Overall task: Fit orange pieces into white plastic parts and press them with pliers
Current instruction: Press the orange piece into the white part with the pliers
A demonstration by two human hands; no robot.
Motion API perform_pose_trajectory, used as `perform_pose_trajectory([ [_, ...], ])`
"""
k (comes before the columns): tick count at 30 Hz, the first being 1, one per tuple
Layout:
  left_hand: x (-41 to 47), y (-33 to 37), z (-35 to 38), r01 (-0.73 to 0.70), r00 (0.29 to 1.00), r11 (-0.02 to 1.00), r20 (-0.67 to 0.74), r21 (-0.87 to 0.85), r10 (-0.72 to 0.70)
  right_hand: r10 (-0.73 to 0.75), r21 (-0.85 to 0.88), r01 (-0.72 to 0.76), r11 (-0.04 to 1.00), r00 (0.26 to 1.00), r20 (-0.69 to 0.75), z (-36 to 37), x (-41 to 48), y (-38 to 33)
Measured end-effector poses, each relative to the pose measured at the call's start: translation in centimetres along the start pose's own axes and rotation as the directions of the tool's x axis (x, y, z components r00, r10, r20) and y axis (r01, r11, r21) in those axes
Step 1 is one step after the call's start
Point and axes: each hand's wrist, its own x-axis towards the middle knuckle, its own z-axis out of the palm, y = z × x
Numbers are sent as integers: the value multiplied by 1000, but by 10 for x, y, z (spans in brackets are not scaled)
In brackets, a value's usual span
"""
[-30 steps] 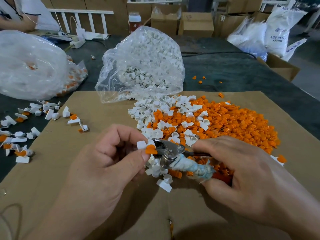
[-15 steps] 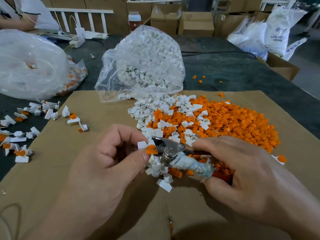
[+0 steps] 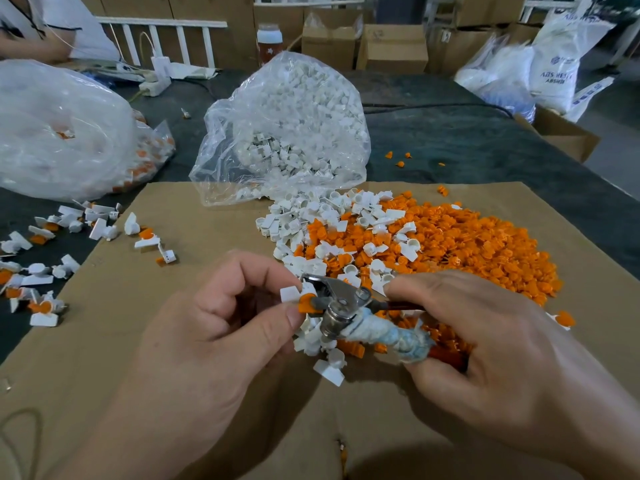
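Note:
My left hand [image 3: 221, 327] pinches a white plastic part [image 3: 290, 293] with an orange piece [image 3: 306, 303] set in it, between thumb and forefinger. My right hand [image 3: 485, 344] grips the pliers [image 3: 341, 303] by their cloth-wrapped handles. The metal jaws close around the orange piece and white part. Behind the hands lies a heap of orange pieces [image 3: 478, 251] mixed with loose white parts [image 3: 332, 220] on a cardboard sheet [image 3: 194, 244].
A clear bag of white parts [image 3: 294, 126] stands behind the heap. A second large bag [image 3: 59, 129] lies at the far left. Assembled white-and-orange parts [image 3: 41, 271] are scattered at the left edge. Boxes and sacks line the back; another person sits at top left.
The pliers and the pinched part have risen slightly; both hands hold almost the same pose.

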Motion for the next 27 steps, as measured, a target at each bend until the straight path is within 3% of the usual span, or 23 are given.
perform_pose_trajectory([
  [12,0,-13,-14,-18,997,989,81,149,5,-44,-134,47,990,999,25,6,3,3],
  [27,-1,-9,-12,-5,997,993,81,119,-5,-1,-145,2,989,1000,8,8,4,-3],
])
